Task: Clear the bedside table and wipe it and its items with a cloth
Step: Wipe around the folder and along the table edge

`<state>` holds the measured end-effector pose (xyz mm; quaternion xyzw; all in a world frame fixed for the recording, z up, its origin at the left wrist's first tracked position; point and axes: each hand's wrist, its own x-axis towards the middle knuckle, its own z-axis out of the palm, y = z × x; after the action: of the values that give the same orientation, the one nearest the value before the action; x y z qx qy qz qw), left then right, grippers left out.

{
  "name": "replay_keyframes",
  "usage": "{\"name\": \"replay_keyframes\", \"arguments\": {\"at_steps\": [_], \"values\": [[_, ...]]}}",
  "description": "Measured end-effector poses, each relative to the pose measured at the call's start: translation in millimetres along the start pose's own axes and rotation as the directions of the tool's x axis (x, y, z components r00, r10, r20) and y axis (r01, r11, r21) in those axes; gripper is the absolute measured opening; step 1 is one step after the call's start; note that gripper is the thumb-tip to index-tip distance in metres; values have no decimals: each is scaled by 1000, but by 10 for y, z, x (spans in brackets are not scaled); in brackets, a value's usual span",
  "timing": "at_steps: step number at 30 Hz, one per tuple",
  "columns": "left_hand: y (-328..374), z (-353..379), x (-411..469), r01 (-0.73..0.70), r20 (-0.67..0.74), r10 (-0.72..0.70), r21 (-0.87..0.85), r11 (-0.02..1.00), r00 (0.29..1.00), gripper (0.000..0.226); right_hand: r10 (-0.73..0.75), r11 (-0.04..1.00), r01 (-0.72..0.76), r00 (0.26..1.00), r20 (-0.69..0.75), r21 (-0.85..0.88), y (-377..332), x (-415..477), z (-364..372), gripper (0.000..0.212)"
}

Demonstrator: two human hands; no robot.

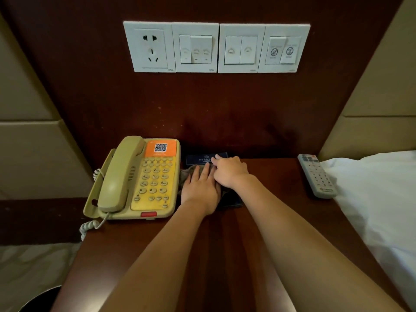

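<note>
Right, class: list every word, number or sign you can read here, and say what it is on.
"1 2 3 4 5 6 7 8 9 * 0 #": keypad of the beige plastic telephone.
QR code, caption blurred: its orange label.
Too blurred: dark blue card, white wall switch plates, grey remote control.

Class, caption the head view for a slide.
Left hand presses cloth beside the telephone; right hand touches a dark card.
</note>
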<state>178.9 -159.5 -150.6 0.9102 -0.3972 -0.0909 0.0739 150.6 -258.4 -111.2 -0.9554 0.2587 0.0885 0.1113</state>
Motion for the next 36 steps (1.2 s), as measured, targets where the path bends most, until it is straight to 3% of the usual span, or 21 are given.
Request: {"name": "replay_keyframes", "arguments": {"at_steps": [4,7,11,13,16,23,29,36], "values": [[82,25,-68,111,-38,-110,12,994,993,59,-3,994,5,1000,-21,113,39,-83,83,55],[144,26,-115,153,-44,-150,64,986,988,62,33,954,-15,998,-57,299,138,-234,161,56],[476,85,-176,-8,3,8,124,992,1000,62,123,765,-66,991,-45,641,287,-364,98,54],[566,107,-207,-66,42,62,99,993,997,60,173,683,-103,985,-24,724,337,-384,71,53],[480,132,-277,-140,43,138,65,988,990,58,198,685,-126,980,-17,718,377,-380,90,51],[481,167,-653,-253,61,246,195,948,967,60,178,735,-155,983,32,661,276,-462,88,50],[308,192,-1076,-280,46,277,134,950,960,55,137,730,-131,990,44,671,88,-559,205,54],[351,252,-1296,-309,154,289,122,943,945,56,41,866,-57,998,43,497,-4,-768,154,60]]}}
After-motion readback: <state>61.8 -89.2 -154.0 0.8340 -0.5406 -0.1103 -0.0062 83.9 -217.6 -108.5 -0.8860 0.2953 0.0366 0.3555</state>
